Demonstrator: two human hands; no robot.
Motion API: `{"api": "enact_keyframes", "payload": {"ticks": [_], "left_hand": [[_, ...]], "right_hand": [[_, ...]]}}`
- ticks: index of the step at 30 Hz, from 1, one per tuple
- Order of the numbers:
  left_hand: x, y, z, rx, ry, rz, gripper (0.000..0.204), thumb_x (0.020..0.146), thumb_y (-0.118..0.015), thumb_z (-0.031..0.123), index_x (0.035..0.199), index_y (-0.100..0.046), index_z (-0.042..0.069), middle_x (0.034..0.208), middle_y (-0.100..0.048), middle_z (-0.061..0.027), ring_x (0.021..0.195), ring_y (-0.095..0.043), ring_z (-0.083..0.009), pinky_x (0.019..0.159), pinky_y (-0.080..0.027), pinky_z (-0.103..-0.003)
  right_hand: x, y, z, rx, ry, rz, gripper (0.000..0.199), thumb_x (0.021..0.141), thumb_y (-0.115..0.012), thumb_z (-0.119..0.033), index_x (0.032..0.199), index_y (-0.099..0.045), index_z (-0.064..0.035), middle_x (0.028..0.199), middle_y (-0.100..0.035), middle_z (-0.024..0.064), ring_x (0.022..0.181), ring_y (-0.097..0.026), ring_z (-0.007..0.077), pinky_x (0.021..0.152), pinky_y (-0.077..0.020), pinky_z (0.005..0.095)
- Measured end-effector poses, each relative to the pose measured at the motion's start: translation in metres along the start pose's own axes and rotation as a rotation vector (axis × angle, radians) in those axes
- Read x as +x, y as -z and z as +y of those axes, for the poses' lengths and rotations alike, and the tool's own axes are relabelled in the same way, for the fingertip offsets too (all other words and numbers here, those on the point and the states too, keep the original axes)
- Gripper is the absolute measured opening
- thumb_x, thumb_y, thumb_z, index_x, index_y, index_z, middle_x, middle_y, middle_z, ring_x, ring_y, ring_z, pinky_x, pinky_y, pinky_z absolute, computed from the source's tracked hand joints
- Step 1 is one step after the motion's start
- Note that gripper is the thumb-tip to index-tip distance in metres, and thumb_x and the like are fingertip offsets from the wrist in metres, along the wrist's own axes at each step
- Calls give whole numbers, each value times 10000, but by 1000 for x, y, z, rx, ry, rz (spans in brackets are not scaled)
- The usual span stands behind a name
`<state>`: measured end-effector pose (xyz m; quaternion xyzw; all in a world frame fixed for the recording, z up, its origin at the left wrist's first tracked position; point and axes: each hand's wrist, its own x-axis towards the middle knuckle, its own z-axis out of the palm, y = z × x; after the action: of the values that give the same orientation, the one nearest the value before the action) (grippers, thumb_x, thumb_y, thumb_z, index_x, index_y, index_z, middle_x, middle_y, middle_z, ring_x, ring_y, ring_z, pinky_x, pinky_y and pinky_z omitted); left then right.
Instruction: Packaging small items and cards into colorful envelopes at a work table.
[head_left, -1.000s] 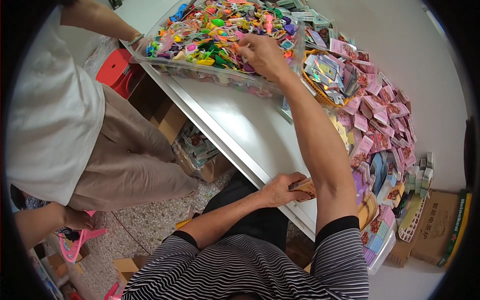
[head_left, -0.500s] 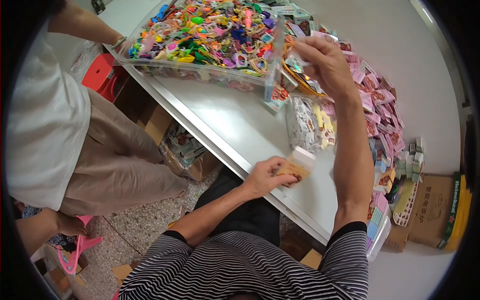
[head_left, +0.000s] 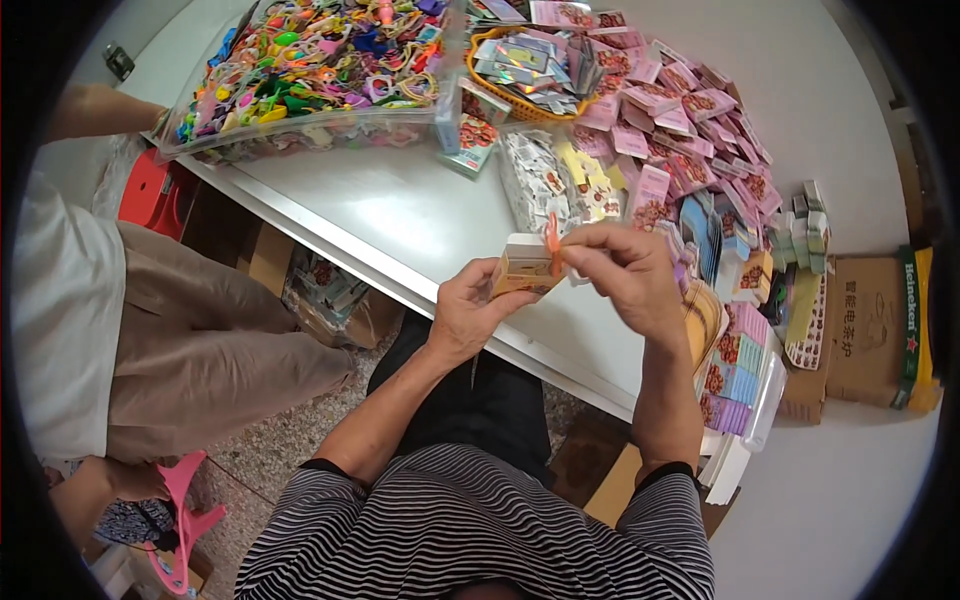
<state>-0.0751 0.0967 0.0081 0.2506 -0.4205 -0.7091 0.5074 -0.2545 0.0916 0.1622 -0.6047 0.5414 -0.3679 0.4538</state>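
Note:
My left hand (head_left: 466, 312) is closed round a small yellow-and-white cardboard box (head_left: 522, 268), held tilted over the table's near edge. Between the thumb and fingers of my right hand (head_left: 632, 280) is a small orange trinket (head_left: 553, 238), right at the box's upper end. Whether the trinket is partly inside the box, I cannot tell. Just beyond my hands lie a clear bag of small white packets (head_left: 534, 178) and a pile of yellow packets (head_left: 592, 188). Farther off stands a clear plastic bin (head_left: 330, 132) heaped with colourful trinkets.
A yellow basket (head_left: 500, 98) holds shiny cards. Many pink boxes (head_left: 690, 105) are heaped at the far right, and a brown carton (head_left: 862, 325) stands beyond them. Another person (head_left: 75, 300) is at the left, near a red stool (head_left: 148, 195) and a pink hanger (head_left: 183, 500).
My right hand has come down from beside the trinket bin to the box, bringing the orange trinket. My left hand has shifted slightly left and up with the box. The view has turned.

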Motion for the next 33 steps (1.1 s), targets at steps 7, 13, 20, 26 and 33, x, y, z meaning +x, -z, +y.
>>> {"api": "enact_keyframes", "payload": {"ticks": [7,13,20,26,33], "left_hand": [[-10,-1,-1,428,-6,-12,396,842,-822,28,1192,-643,-18,1044,-723,-72,956,-670,-121,861,-543,-268],[-12,8,-10,447,2,-79,365,868,-786,-5,1202,-640,-15,1096,-710,-75,998,-666,-133,898,-547,-281],[-8,6,-7,103,92,-84,414,881,-791,43,1237,-604,-53,1129,-699,-95,1017,-664,-151,927,-529,-290],[-7,3,-3,-6,150,-125,408,885,-781,29,1237,-597,-62,1158,-692,-111,1072,-651,-150,970,-512,-288],[-8,-3,7,-46,204,-158,403,896,-738,-31,1263,-577,-75,1166,-690,-167,1043,-702,-225,949,-589,-351]], "right_hand": [[-22,4,6,-665,162,-115,166,941,-696,-159,1064,-748,-59,882,-721,153,702,-669,272,626,-507,362],[-10,6,-4,-891,116,-437,151,939,-694,-193,995,-735,-58,906,-697,188,756,-651,369,639,-507,437],[-19,7,-4,-469,181,48,140,832,-815,-94,881,-714,-12,743,-645,89,666,-623,134,595,-478,306],[-9,7,23,-651,624,75,183,799,-821,-64,945,-712,-50,786,-663,79,695,-666,215,614,-520,325],[-15,-4,34,-674,704,9,254,790,-818,-76,1023,-719,-68,933,-719,78,759,-691,272,651,-553,344]]}}
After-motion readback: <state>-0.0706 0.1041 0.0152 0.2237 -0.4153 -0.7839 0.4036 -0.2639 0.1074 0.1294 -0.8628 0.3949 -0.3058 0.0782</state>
